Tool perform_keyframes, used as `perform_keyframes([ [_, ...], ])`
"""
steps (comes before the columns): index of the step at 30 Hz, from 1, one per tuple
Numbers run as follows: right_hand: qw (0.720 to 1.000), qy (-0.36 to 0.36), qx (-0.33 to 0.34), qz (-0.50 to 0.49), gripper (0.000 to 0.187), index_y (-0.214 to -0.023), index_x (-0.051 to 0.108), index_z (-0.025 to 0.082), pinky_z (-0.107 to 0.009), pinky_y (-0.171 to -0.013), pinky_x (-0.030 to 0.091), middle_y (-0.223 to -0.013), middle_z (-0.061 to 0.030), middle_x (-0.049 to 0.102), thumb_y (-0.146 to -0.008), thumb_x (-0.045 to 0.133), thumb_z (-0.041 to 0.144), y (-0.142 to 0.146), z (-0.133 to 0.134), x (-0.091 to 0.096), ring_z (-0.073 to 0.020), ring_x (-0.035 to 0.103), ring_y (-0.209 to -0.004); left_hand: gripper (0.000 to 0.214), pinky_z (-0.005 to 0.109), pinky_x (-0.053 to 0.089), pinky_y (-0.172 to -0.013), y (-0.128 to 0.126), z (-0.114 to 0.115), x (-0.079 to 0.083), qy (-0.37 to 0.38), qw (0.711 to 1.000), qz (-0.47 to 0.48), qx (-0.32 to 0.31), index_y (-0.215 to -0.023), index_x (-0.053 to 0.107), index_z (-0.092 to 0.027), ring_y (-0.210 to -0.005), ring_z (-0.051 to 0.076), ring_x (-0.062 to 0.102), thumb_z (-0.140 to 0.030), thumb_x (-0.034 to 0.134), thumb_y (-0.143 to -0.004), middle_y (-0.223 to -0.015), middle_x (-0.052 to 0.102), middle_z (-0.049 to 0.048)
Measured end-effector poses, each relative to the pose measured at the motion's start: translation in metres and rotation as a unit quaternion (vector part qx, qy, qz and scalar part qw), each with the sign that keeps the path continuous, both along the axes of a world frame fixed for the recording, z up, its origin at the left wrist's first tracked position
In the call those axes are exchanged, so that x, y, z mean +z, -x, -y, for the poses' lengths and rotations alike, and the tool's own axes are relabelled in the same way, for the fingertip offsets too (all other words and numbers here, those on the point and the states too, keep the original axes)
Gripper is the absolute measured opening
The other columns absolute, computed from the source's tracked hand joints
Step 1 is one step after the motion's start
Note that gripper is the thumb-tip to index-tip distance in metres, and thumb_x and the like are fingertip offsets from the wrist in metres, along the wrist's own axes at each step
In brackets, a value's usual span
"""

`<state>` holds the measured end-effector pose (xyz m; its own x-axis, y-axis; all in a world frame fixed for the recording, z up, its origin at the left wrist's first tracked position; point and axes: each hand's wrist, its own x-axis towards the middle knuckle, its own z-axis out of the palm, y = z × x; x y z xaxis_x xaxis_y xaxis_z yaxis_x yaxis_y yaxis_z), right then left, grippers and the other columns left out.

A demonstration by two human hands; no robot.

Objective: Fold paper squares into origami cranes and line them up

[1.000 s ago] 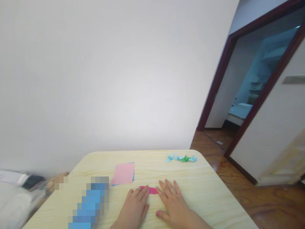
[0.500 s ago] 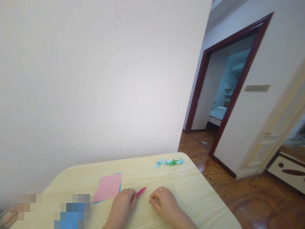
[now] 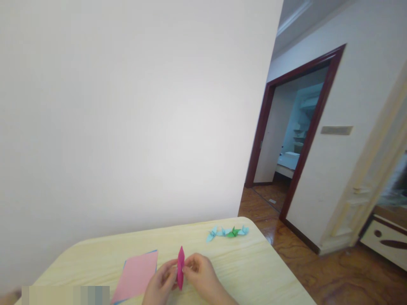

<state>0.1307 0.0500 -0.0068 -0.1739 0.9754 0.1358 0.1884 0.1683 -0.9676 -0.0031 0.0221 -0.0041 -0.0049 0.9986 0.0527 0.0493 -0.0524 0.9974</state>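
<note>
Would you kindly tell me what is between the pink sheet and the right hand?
In the head view, the left hand and the magenta folded paper are between them.

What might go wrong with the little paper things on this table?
Both the left hand and the right hand grip the dark pink folded paper, so a hard tug might tear it. The left hand is close to the light pink sheet and might shift it. The green folded figure could perhaps get bumped.
</note>
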Motion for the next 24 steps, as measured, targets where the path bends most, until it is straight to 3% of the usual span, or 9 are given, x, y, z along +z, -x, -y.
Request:
perform_keyframes([
  [5, 0.998, -0.022, -0.038, 0.043, 0.006, -0.067, 0.063, 0.013, -0.02, -0.049, 0.04, -0.059, -0.0009, 0.062, -0.067, 0.057, 0.015, 0.0, 0.01, 0.009, -0.0122, 0.054, -0.051, 0.044, 0.028, 0.048, -0.06, 0.001, 0.003, 0.006, -0.021, 0.999, -0.04, -0.022, -0.069, 0.068, -0.016, -0.063, 0.02, 0.061, -0.059, 0.057, -0.063, -0.063, 0.068, 0.0031],
  [11, 0.997, -0.041, -0.036, 0.054, 0.007, -0.067, 0.062, 0.015, -0.019, -0.046, 0.038, -0.056, 0.0004, 0.061, -0.068, 0.056, 0.016, -0.001, 0.018, 0.019, -0.0115, 0.052, -0.048, 0.034, 0.029, 0.049, -0.071, -0.001, 0.007, 0.012, -0.042, 0.997, -0.058, -0.026, -0.064, 0.066, -0.018, -0.067, 0.02, 0.062, -0.05, 0.055, -0.069, -0.064, 0.068, 0.0027],
  [19, 0.997, -0.029, -0.052, 0.05, 0.005, -0.067, 0.06, 0.014, -0.019, -0.046, 0.037, -0.058, -0.0003, 0.061, -0.068, 0.056, 0.018, -0.001, 0.021, 0.023, -0.0113, 0.051, -0.048, 0.03, 0.03, 0.05, -0.073, -0.002, 0.009, -0.002, -0.074, 0.993, -0.086, 0.037, -0.079, 0.068, -0.018, -0.076, 0.022, 0.065, -0.045, 0.056, -0.071, -0.079, 0.072, 0.0052],
  [24, 0.999, 0.006, -0.025, 0.027, 0.003, -0.062, 0.058, 0.014, -0.019, -0.049, 0.038, -0.058, -0.0003, 0.06, -0.064, 0.056, 0.013, -0.002, 0.02, 0.026, -0.0112, 0.05, -0.052, 0.03, 0.031, 0.051, -0.072, -0.002, 0.011, -0.004, -0.08, 0.992, -0.089, 0.047, -0.08, 0.068, -0.019, -0.075, 0.023, 0.065, -0.045, 0.057, -0.071, -0.079, 0.072, 0.0054],
])
